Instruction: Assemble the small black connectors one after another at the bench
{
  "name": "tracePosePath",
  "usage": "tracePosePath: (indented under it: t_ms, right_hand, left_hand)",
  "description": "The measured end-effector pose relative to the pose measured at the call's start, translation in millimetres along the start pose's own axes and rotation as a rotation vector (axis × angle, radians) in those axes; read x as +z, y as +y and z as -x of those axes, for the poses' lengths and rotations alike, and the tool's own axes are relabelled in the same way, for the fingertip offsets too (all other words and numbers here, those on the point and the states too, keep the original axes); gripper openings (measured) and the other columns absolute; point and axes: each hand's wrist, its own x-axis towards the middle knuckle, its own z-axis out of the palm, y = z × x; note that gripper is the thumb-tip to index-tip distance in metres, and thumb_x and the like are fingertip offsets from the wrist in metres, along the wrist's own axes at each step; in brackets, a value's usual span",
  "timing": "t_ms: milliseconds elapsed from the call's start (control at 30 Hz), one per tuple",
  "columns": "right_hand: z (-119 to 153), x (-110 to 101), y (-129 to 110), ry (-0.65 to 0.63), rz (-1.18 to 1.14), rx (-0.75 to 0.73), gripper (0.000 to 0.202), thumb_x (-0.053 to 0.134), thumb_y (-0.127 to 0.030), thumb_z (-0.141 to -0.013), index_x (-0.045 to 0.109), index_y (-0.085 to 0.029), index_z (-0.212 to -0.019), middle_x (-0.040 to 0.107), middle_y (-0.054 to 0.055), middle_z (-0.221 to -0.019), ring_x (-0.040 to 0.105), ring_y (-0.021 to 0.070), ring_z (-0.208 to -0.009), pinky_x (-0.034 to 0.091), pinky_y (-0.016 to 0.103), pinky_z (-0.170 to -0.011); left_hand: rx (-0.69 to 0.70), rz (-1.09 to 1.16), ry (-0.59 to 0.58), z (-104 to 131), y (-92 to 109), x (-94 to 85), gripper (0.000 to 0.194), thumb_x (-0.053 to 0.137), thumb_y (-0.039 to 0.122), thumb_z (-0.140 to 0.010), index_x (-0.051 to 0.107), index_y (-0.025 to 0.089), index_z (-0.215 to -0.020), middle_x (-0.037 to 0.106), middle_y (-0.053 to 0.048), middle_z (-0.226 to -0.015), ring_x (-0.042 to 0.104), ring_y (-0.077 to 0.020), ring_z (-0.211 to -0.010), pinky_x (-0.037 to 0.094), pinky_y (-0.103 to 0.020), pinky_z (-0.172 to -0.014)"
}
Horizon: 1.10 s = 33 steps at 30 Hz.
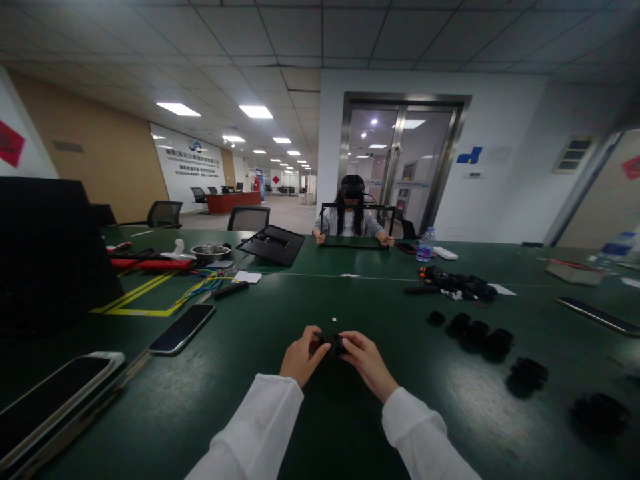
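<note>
The seated person's left hand (303, 355) and right hand (367, 360) both pinch one black part (335, 345) over the green table (280, 303), loose black pieces (529, 373) lying to the right.

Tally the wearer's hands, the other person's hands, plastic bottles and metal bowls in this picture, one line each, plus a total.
Wearer's hands: 2, left hand and right hand
Other person's hands: 2
Plastic bottles: 2, the far-right one blurred
Metal bowl: 1
Total: 7
</note>
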Motion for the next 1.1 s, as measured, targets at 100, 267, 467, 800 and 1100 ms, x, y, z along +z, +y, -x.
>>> tracePosePath:
  t_ms: [100, 267, 467, 800, 1100]
  right_hand:
    - [-4.0, -2.7, 4.7, 0.021, -0.046, -0.037, 0.025, 0.065, -0.035, -0.061, 0.06, -0.017, -0.078, 0.057, 0.003, -0.083, 0.053, 0.0194, -0.085, 0.044, 0.037, -0.078]
    - [-8.3, -9.5, 10.6, 0.015, -0.09, -0.031, 0.024, 0.063, -0.036, -0.064, 0.06, -0.018, -0.079, 0.056, 0.004, -0.087, 0.054, 0.0198, -0.087, 0.044, 0.038, -0.081]
    - [-6.8, -7.7, 9.5, 0.003, -0.047, -0.032, 0.025, 0.063, -0.035, -0.065, 0.059, -0.018, -0.082, 0.057, 0.004, -0.088, 0.053, 0.0194, -0.09, 0.044, 0.035, -0.08]
    - [1.9, -1.7, -0.9, -0.082, 0.009, 0.001, 0.026, 0.069, -0.028, -0.059, 0.058, -0.019, -0.08, 0.058, 0.002, -0.086, 0.055, 0.0188, -0.088, 0.042, 0.037, -0.082]
    - [-7.0, -6.2, 10.1, 0.008, -0.071, -0.029, 0.023, 0.065, -0.032, -0.063, 0.058, -0.018, -0.079, 0.056, 0.003, -0.086, 0.054, 0.0197, -0.087, 0.044, 0.039, -0.08]
  left_hand:
    - [0.103, -0.001, -0.046, 0.6, -0.1, 0.9, 0.048, 0.051, 0.033, -0.075, 0.034, 0.024, -0.119, 0.056, -0.003, -0.093, 0.055, -0.0154, -0.076, 0.044, -0.027, -0.067]
    - [0.185, -0.039, -0.079, -0.8, -0.9, 2.8, 0.049, 0.045, 0.019, -0.077, 0.032, 0.029, -0.123, 0.054, -0.002, -0.097, 0.053, -0.0152, -0.083, 0.043, -0.028, -0.074]
    - [0.068, -0.015, -0.075, -2.2, -0.4, 2.2, 0.036, 0.05, 0.038, -0.076, 0.045, 0.021, -0.108, 0.058, -0.001, -0.084, 0.054, -0.0158, -0.073, 0.044, -0.028, -0.067]
    - [0.194, 0.051, 0.093, -5.4, -2.6, 0.4, 0.029, 0.04, 0.033, -0.082, 0.051, 0.016, -0.062, 0.052, -0.004, -0.088, 0.052, -0.0135, -0.077, 0.043, -0.025, -0.071]
    - [0.182, 0.165, 0.087, -1.3, 2.1, 2.5, 0.023, 0.052, 0.019, -0.073, 0.045, 0.019, -0.095, 0.04, -0.007, -0.119, 0.053, -0.0137, -0.078, 0.049, -0.028, -0.065]
